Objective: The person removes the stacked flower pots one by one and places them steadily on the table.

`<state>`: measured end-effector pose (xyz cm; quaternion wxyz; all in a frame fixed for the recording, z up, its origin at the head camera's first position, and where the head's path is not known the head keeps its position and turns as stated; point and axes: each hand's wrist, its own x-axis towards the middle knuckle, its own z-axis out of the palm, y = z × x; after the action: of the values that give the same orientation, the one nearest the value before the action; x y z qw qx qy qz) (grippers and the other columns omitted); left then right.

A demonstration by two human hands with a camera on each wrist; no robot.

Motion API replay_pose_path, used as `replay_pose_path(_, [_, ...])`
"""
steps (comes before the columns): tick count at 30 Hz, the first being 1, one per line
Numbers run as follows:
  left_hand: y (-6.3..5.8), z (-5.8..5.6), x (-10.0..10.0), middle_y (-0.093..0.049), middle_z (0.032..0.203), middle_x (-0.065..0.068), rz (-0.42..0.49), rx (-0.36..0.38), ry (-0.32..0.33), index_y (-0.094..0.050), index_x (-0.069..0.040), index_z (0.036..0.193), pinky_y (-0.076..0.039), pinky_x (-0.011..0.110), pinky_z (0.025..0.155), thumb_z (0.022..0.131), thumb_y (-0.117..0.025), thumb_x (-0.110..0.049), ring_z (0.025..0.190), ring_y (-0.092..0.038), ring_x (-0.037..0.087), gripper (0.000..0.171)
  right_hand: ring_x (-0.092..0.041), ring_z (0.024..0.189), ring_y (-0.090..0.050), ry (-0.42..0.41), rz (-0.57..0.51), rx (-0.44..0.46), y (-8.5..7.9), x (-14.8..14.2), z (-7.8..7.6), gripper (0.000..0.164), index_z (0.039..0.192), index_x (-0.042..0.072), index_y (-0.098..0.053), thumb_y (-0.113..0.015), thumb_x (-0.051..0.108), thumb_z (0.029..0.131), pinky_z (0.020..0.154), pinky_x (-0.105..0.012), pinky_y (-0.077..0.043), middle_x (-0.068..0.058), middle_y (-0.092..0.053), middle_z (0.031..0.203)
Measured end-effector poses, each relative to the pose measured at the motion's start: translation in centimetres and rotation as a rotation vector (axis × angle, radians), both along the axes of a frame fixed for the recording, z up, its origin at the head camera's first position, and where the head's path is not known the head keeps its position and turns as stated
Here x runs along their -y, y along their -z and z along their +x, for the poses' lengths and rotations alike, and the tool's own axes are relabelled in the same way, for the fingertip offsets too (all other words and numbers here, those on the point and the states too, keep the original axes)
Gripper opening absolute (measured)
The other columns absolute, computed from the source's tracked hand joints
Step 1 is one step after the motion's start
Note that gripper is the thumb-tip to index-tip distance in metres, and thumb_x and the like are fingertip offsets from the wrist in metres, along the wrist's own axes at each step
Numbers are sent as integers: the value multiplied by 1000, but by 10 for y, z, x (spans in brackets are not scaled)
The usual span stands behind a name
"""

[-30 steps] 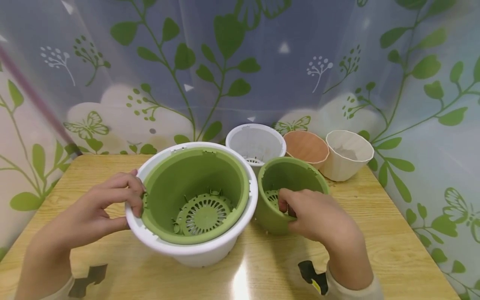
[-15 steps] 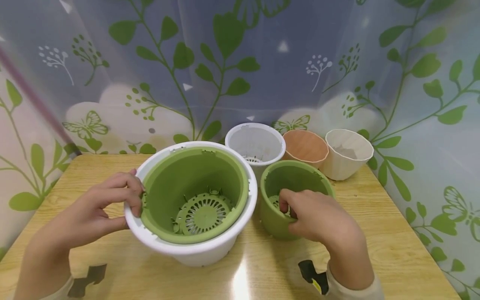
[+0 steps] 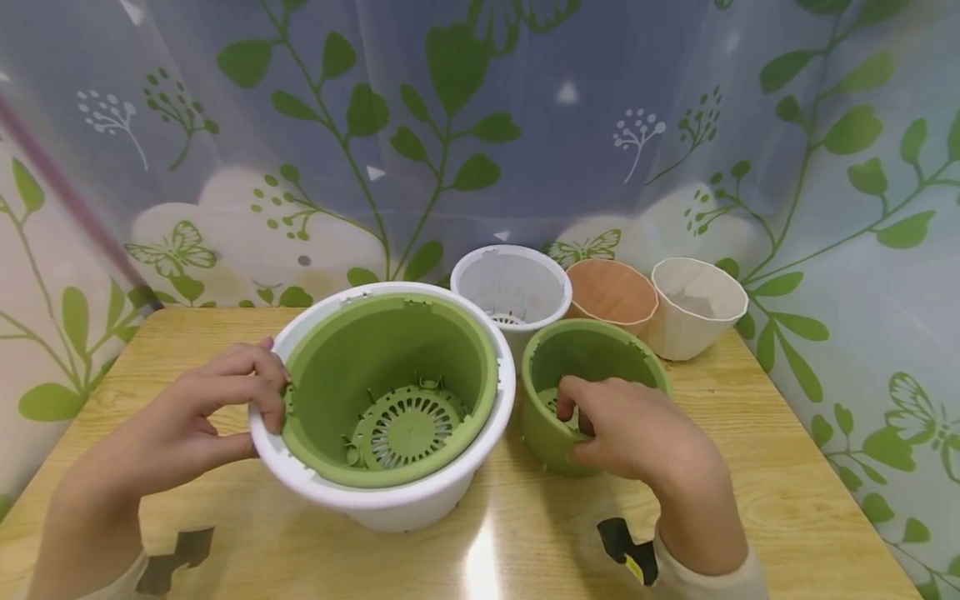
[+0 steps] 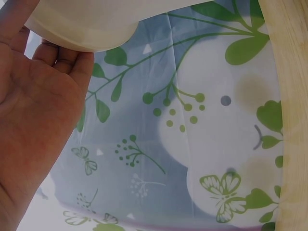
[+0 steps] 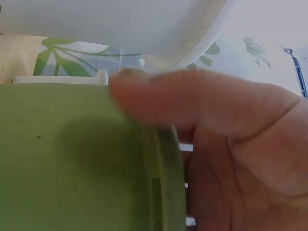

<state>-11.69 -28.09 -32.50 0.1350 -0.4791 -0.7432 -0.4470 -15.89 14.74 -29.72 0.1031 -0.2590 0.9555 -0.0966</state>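
A large white flowerpot (image 3: pixel 397 508) stands on the table at centre-left, with a green flowerpot (image 3: pixel 352 358) nested inside it. The green one has a slotted base. My left hand (image 3: pixel 195 408) grips the white rim at its left side, fingers over the edge and thumb below; the left wrist view shows the palm (image 4: pixel 38 106) under the pale wall. To the right, a smaller green flowerpot (image 3: pixel 547 437) is held at its near rim by my right hand (image 3: pixel 637 429). Its fingers reach inside; the thumb (image 5: pixel 163 98) lies along the outer wall in the right wrist view.
Behind the small green pot stand a small white pot (image 3: pixel 512 287), a terracotta-coloured pot (image 3: pixel 611 292) and a cream pot (image 3: pixel 690 321). The wooden table (image 3: pixel 750 483) meets a leaf-patterned curtain (image 3: pixel 420 142) at the back and right.
The small green pot has shifted slightly right and towards me, the right hand keeping hold of its rim. The left hand and the large nested pots have stayed in place.
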Motion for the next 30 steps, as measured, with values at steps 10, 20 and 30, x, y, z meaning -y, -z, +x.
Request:
replay_pose_path(10, [2,1,2,-54,101,4,-12,8,-21,-66,-10,90,-14,34,124,79,-82,-5,105,-48,16,20,-10,96,-62,-122,-272,-479,-4,8,4,26,103,25,-66,-78,39,84,78,-35,-52,10,-66,101])
replay_pose_path(20, [1,0,1,-54,101,4,-8,10,-18,-65,-10,90,-15,33,123,79,-82,-5,105,-48,16,20,-20,99,-62,-547,-707,-788,-6,54,15,19,96,13,-72,-73,31,90,91,-33,-49,-1,-69,103])
replay_pose_path(30, [1,1,2,-54,101,4,-15,18,-28,-66,-10,91,-15,34,123,78,-81,-4,105,-48,17,21,-16,105,-62,-689,-626,-735,9,72,16,32,111,19,-73,-68,43,91,98,-32,-48,5,-69,108])
